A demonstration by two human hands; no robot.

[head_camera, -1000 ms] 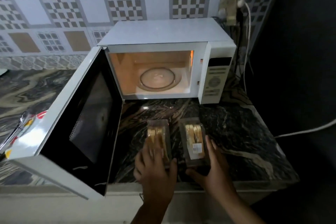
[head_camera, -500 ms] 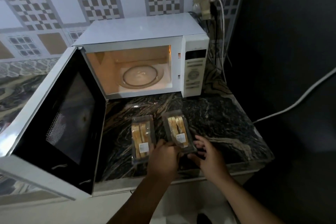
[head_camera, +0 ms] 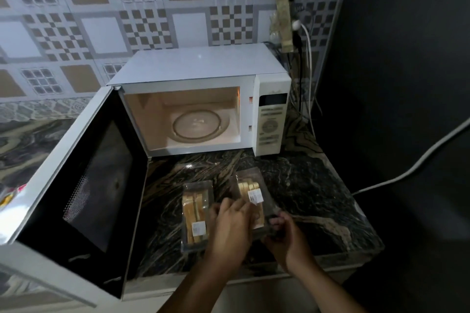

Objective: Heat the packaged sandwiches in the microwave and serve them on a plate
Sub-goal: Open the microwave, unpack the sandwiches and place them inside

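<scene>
Gripping the near end of the right-hand clear plastic sandwich pack with a white label (head_camera: 250, 194), both hands now work on one package. A second ago each hand lay on its own pack; since then the left hand (head_camera: 230, 223) has crossed over from the left-hand clear plastic pack of sliced sandwiches (head_camera: 197, 213), which lies alone on the dark veined marble countertop (head_camera: 312, 201), its label uncovered.

- Left hand: fingers curled over the right pack's near left edge, pinching it from above.
- Right hand (head_camera: 284, 234): fingers folded narrowly round the pack's near right corner, at 4 o'clock from the label. Exactly what the fingertips catch, film or tray rim, cannot be told.
- The held pack looks tipped up slightly at its near end; whether it is fully off the counter is unclear.
- The two packs lie side by side, just apart, left one at 9 o'clock of the held one.

Reading: the shift from one hand per pack to two hands on one suggests opening or lifting this pack first. Heating has not begun.

Outward, at 12 o'clock: the white microwave oven (head_camera: 203, 68), interior lit, round glass turntable (head_camera: 201, 124) bare. Its black-windowed door (head_camera: 86, 185) stands wide open toward 9 o'clock. No plate in sight.
</scene>
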